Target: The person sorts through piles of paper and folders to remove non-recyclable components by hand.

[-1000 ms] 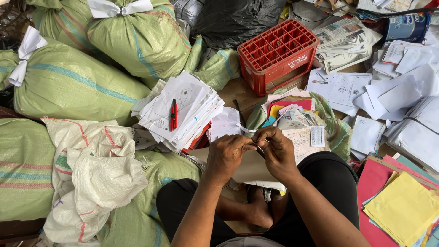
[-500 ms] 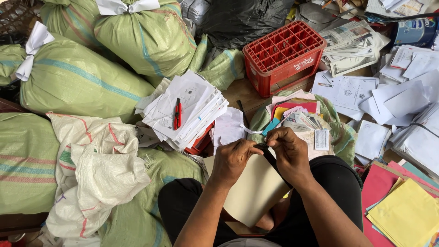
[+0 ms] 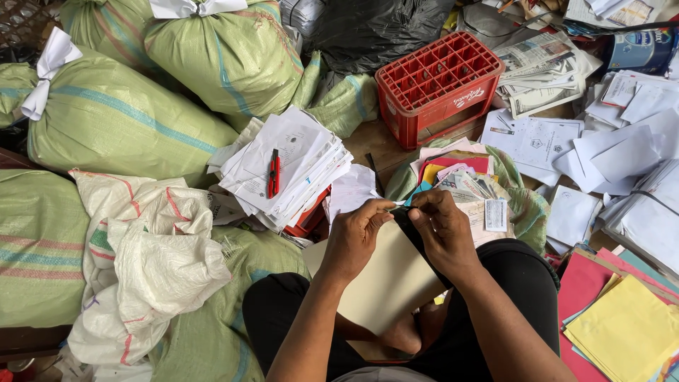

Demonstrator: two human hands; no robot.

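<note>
Beige card cover with a black spine strip lies on the person's lap at six o'clock, looking light, stiff yet bendable. Left hand pinches its top edge at eleven o'clock; right hand pinches the strip, the likeliest hold.

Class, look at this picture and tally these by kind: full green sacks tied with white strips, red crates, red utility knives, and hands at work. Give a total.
Tied green sacks: 2
Red crate: 1
Red knife: 1
Hands: 2, left hand, right hand, both gripping a beige sheet
Total: 6
</note>
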